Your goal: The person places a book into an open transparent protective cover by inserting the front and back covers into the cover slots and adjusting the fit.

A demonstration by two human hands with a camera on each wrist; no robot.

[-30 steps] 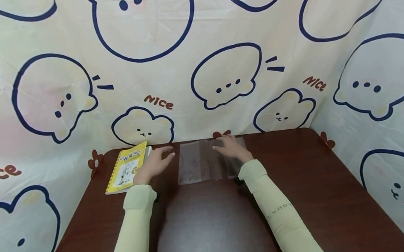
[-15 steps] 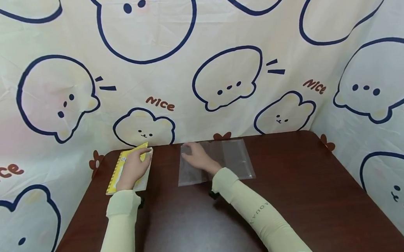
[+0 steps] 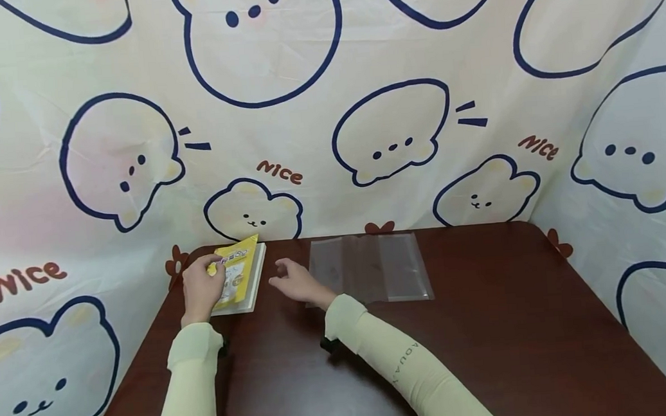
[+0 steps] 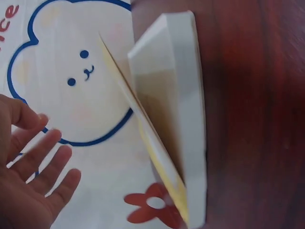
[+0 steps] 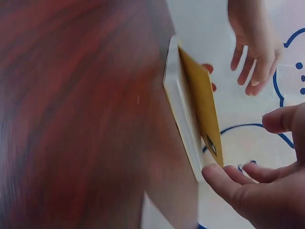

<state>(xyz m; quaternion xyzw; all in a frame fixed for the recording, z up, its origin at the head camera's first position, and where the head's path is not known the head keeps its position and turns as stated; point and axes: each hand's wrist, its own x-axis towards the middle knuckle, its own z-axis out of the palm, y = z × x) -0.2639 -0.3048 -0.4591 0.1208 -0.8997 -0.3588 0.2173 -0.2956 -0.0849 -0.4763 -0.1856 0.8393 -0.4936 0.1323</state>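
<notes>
A yellow-covered book lies at the back left of the table, its front cover lifted at an angle off the white pages. My left hand is over the book's left edge, and the left wrist view shows its fingers relaxed, apart from the cover. My right hand hovers between the book and a clear plastic book cover, fingers loosely bent and holding nothing. In the right wrist view, the right hand's fingertips are right at the end of the book.
The clear plastic cover lies flat at the back middle of the dark brown table. Behind the table hangs a pale cloth printed with cartoon bears, its lower part meeting the table's back edge.
My left hand has moved off the book's right edge to its left side. My right hand has moved left, from over the plastic cover towards the book. The view has shifted slightly left.
</notes>
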